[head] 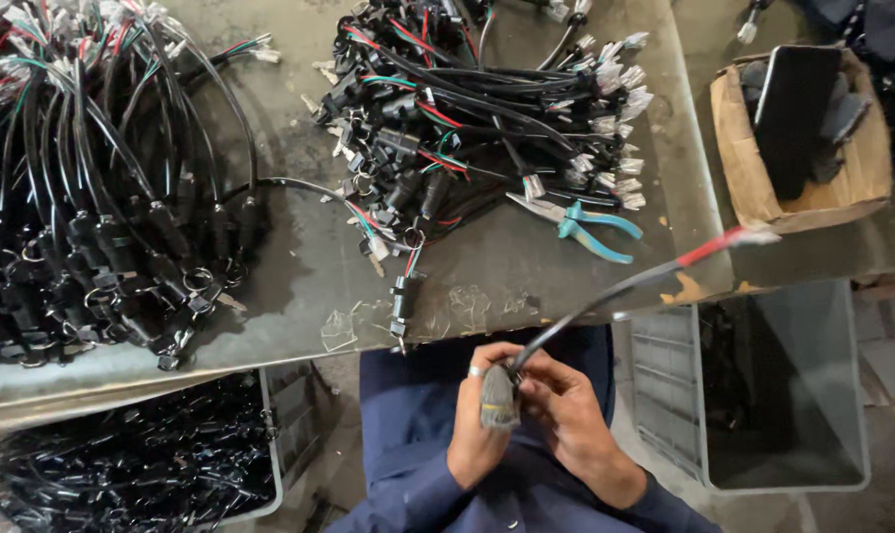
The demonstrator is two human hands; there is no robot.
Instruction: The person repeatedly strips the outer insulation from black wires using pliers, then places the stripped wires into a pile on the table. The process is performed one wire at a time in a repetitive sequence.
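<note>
My left hand [479, 419] and my right hand [566, 410] meet in front of my lap, below the table edge. Together they hold the near end of a black cable [605, 294] that runs up and right to a red wire tip with a white connector [758, 235]. A grey sleeve-like piece [499, 399] sits at the cable's end between my fingers; my left hand wraps it. A ring shows on my left hand.
On the grey table [526, 266] lie two heaps of black cable assemblies, one heap at the left [92, 197] and one at the centre [467, 128], plus teal-handled pliers [578, 225]. A cardboard box [798, 138] stands right. Grey crates sit at lower right [773, 395] and lower left [142, 464].
</note>
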